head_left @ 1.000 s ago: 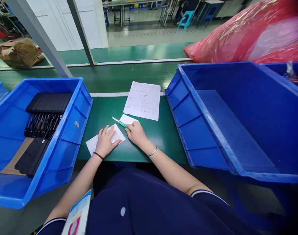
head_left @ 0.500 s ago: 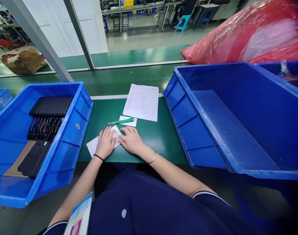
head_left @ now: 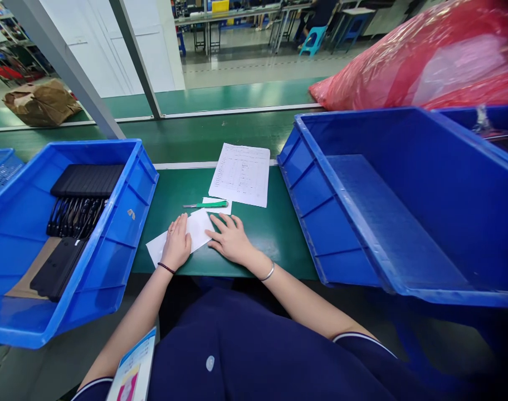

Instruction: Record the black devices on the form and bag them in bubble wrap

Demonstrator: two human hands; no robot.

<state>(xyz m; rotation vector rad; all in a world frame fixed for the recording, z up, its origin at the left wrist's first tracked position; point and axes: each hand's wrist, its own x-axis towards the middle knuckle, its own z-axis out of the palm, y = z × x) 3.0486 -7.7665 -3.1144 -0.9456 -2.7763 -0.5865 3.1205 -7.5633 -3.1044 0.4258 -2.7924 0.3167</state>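
A white sheet of paper (head_left: 199, 227) lies slanted on the green table (head_left: 262, 245) in front of me. My left hand (head_left: 177, 243) rests flat across it, fingers stretched out and close together. At the sheet's right end is my right hand (head_left: 231, 239), fingers spread, the fingertips touching or just over the paper's edge. Just beyond the hands lies a green-handled craft knife (head_left: 212, 204) on a small white paper piece (head_left: 224, 210). Farther back is a printed form (head_left: 241, 174) with a table of entries.
On the left stands a blue bin (head_left: 93, 250) with black flat devices (head_left: 87, 180) and bundled black cables (head_left: 76, 216). A large blue bin (head_left: 333, 223) stands on the right. Behind it lies a red plastic bag (head_left: 404, 61); a brown paper bag (head_left: 40, 104) sits far left.
My right hand has moved slightly right and its fingers have spread. My left fingers have straightened, and more of the white sheet shows between the hands.
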